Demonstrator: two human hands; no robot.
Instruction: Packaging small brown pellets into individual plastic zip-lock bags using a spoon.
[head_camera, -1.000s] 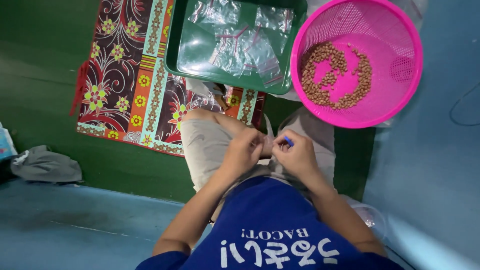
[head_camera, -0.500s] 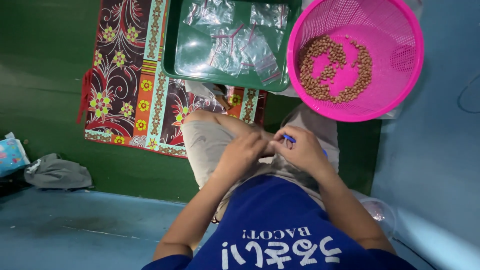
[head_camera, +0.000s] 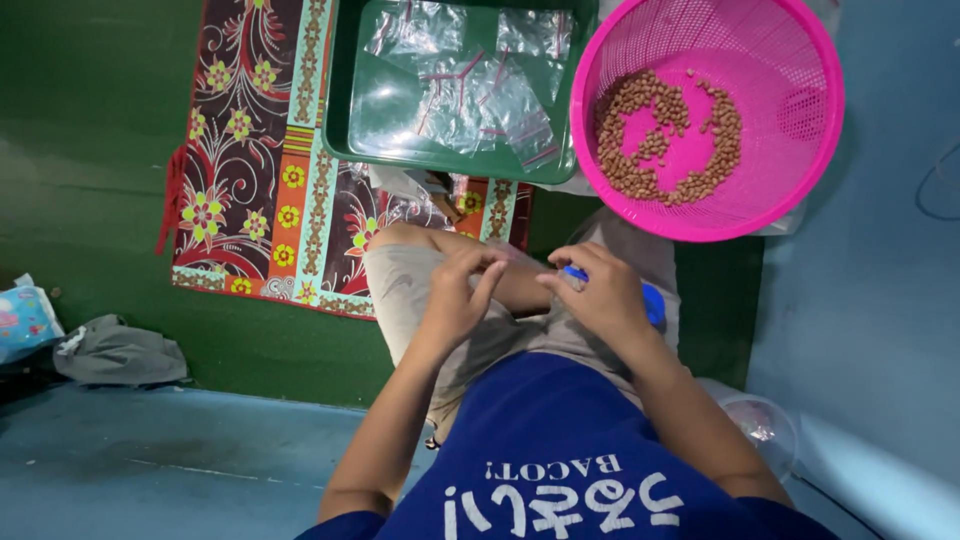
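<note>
— What do we have in hand?
— Over the lap, our right hand pinches a small blue object; our left hand is loosely curled, holding nothing we can make out.
— And farther out?
— A pink basket of brown nuts far right, a green tray of clear plastic bags left of it, on a floral mat.
</note>
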